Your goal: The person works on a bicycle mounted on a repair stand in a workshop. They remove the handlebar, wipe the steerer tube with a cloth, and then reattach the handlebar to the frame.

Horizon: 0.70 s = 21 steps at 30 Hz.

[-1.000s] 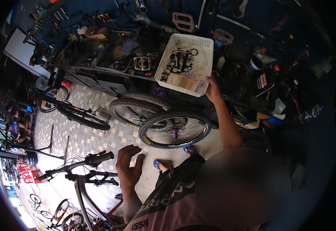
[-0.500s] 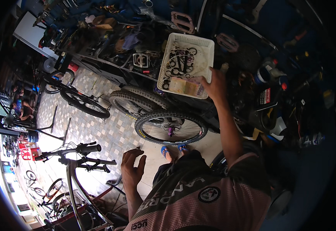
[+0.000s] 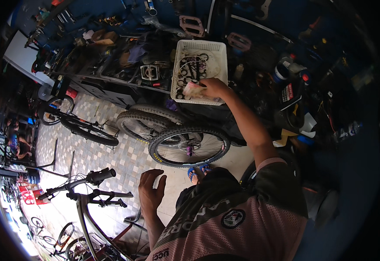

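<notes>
Pinkish paper [image 3: 193,90] is sitting tilted in the near end of a white basket [image 3: 216,65], and the right hand [image 3: 215,88] is gripping its edge. Dark rings [image 3: 183,81] are lying beside it. The basket is resting on a cluttered tabletop [image 3: 160,90], beside a silver pedal [image 3: 150,73]. Below, bicycle wheels [image 3: 189,150] are overlapping; the left hand [image 3: 151,191] is hanging open, fingers bent, near a handlebar [image 3: 101,175].

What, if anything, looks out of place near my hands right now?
Possibly the coloured paper by the fingertips of your right hand: it seems odd inside a white basket among small bike parts. I see no obvious spill.
</notes>
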Each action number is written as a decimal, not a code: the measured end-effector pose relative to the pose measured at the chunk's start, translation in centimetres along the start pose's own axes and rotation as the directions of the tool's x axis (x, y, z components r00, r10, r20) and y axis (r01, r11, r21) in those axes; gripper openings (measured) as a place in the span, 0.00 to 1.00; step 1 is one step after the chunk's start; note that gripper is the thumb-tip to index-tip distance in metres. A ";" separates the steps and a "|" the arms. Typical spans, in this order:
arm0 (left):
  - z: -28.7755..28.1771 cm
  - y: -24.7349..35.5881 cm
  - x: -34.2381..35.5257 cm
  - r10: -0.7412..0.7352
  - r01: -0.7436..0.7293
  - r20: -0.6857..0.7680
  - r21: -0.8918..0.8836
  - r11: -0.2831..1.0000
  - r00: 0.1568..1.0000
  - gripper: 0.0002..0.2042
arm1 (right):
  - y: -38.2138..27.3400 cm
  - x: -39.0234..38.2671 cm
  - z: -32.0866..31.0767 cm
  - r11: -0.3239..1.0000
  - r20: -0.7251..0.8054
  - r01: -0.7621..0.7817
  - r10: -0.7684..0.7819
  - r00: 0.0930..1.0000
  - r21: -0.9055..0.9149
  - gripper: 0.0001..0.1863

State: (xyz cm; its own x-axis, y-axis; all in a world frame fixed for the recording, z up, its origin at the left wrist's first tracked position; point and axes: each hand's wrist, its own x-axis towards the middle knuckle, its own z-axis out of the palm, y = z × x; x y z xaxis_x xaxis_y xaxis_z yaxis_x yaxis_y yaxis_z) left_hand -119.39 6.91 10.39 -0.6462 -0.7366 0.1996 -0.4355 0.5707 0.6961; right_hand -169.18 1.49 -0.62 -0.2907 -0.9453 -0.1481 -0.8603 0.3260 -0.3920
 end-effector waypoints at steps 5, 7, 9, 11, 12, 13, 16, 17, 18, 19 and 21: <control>0.3 -3.6 -0.1 0.078 -0.075 0.085 -0.033 0.997 0.993 0.09 | 0.6 -2.8 -2.7 0.828 -0.506 0.182 0.137 0.852 0.531 0.19; 1.0 -4.6 0.4 0.094 -0.088 0.119 -0.055 0.995 0.988 0.08 | 0.8 -4.5 -4.2 0.753 -0.650 0.285 0.238 0.722 0.593 0.19; 1.1 -5.3 0.7 0.114 -0.108 0.123 -0.055 0.993 0.986 0.07 | -0.7 -6.8 -5.6 0.601 -0.704 0.462 0.253 0.664 0.652 0.20; 1.7 -4.8 2.0 0.124 -0.117 0.148 -0.057 0.992 0.981 0.07 | 0.2 -11.2 -6.9 0.684 -0.734 0.407 0.284 0.617 0.606 0.18; 2.3 -4.3 2.9 0.153 -0.144 0.157 -0.070 0.987 0.976 0.07 | 1.0 -13.8 -7.6 0.666 -0.741 0.419 0.313 0.594 0.617 0.18; 2.7 -3.8 3.6 0.168 -0.158 0.162 -0.069 0.985 0.972 0.07 | 1.4 -16.5 -8.1 0.636 -0.740 0.438 0.339 0.581 0.635 0.18; 5.3 -2.0 5.8 0.250 -0.227 0.202 -0.128 0.965 0.947 0.07 | 4.8 -25.3 -9.6 0.585 -0.699 0.391 0.525 0.486 0.711 0.17; 6.2 -1.0 6.5 0.277 -0.251 0.233 -0.135 0.958 0.932 0.07 | 7.3 -28.1 -9.7 0.632 -0.700 0.315 0.570 0.431 0.708 0.16; 7.0 0.1 6.9 0.290 -0.265 0.251 -0.130 0.955 0.923 0.07 | 8.6 -30.3 -10.3 0.653 -0.689 0.237 0.622 0.373 0.719 0.16; 8.1 1.3 7.4 0.307 -0.281 0.276 -0.131 0.951 0.911 0.07 | 11.0 -32.6 -10.6 0.655 -0.702 0.257 0.638 0.316 0.711 0.16; 10.7 3.6 8.6 0.355 -0.328 0.309 -0.135 0.935 0.883 0.07 | 16.6 -37.9 -11.5 0.699 -0.721 0.191 0.640 0.265 0.690 0.15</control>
State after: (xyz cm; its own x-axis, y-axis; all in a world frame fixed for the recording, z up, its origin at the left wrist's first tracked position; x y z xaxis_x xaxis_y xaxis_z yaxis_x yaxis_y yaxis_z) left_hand -133.23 6.53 7.19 -0.9182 -0.3358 0.2102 -0.1103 0.7263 0.6784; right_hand -177.24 42.57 8.91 -0.9297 -0.0514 0.3647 -0.3674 0.0569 -0.9283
